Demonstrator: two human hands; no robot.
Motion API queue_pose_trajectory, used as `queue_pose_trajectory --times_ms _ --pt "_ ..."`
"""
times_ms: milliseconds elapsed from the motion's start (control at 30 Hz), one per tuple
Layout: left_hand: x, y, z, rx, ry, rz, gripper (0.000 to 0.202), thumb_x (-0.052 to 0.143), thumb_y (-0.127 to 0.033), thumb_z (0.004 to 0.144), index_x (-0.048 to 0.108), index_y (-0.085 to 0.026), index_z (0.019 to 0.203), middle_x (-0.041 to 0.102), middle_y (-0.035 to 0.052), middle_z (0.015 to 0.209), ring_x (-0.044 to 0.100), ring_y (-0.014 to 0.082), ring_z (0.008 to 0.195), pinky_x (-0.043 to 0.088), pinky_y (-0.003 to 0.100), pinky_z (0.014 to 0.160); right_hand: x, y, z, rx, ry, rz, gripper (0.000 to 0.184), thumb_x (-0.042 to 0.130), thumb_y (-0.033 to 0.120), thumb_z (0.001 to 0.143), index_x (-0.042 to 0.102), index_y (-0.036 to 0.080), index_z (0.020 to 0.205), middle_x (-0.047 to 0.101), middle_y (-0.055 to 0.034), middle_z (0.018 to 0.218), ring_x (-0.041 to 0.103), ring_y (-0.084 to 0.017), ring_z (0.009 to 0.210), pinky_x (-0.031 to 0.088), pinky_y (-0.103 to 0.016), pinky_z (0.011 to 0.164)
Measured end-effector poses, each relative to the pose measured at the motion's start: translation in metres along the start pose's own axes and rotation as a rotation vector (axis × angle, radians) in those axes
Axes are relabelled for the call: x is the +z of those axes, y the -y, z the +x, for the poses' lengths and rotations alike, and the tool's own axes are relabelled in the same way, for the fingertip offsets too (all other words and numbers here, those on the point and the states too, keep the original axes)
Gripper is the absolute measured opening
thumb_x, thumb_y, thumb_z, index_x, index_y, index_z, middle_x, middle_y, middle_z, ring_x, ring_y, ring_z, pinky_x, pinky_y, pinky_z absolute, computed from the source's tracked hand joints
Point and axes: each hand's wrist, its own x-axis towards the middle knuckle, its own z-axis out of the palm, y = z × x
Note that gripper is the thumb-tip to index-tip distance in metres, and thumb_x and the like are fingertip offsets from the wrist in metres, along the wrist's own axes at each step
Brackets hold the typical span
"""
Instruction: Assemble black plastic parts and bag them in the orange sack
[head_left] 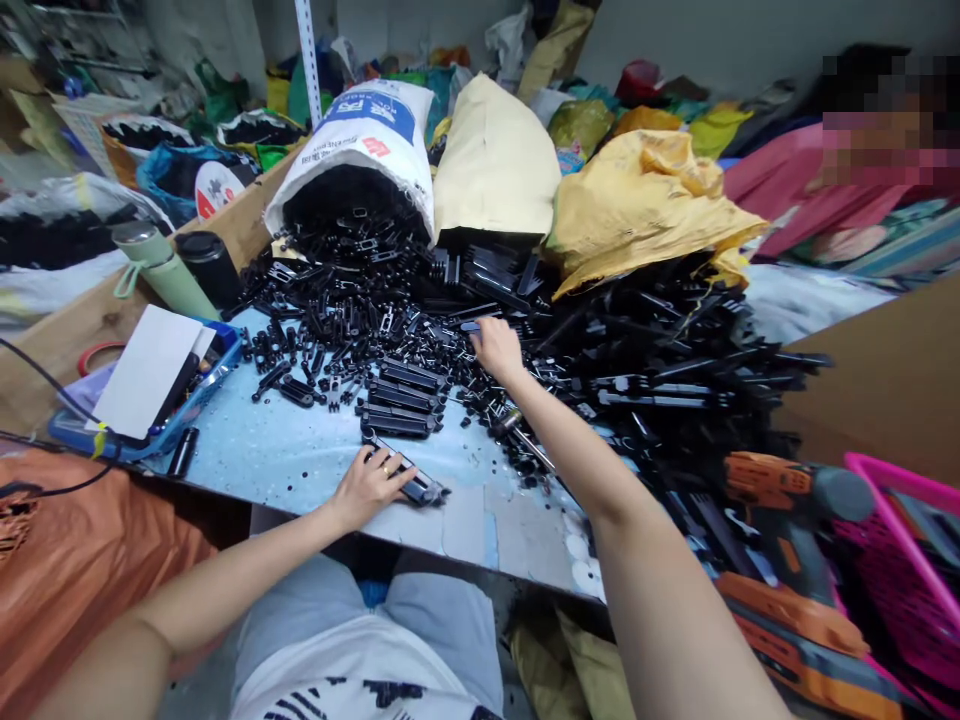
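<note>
The left hand point(373, 485) lies palm down with its fingers curled over a long black part point(427, 491), holding it on the counter point(266, 440). Just beyond that hand, similar black assemblies point(403, 398) lie side by side. The right hand point(498, 350) reaches farther out, fingers bent together at a bluish-grey piece point(470, 326) among small black pieces point(420, 335); I can't tell whether it grips it. To its right spreads a heap of long black parts point(675, 365), and beyond it stands a cream sack point(495, 160).
</note>
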Motion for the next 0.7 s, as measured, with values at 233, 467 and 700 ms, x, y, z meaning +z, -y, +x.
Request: queue_pose_trajectory --times_ms 233,467,700 --pt "-0.018 0.037 0.033 -0.356 -0.058 -0.027 0.040 0.045 -0.037 0.091 0.048 -0.016 0.125 0.057 0.0127 0.118 0.047 0.0248 0.114 0.037 0.040 0.092 0.026 -0.029 0.065 0.009 -0.032 0.058 0.007 0.053 0.013 0.087 0.058 0.009 0.084 0.059 -0.0052 0.099 0.053 -0.015 0.099 0.038 -0.040 0.092" --pt "-0.025 0.160 0.042 -0.974 -0.019 0.105 0.032 0.045 -0.028 0.087 0.056 -0.007 0.107 0.056 0.0192 0.110 0.047 0.0305 0.109 0.040 0.038 0.089 0.009 -0.019 0.067 0.184 -0.024 0.157 0.033 0.065 0.019 0.074 0.043 0.014 0.051 0.056 -0.0098 0.075 0.049 -0.017 0.094 0.037 -0.033 0.079" --pt "-0.010 0.188 0.068 -1.075 0.049 0.050 0.032 0.048 -0.026 0.086 0.054 -0.003 0.106 0.059 0.0211 0.106 0.051 0.0307 0.102 0.042 0.039 0.083 -0.019 0.029 -0.028 0.400 0.142 0.710 0.025 0.062 0.037 0.072 0.062 0.014 0.083 0.062 -0.0029 0.070 0.051 -0.010 0.058 0.039 -0.022 0.050"
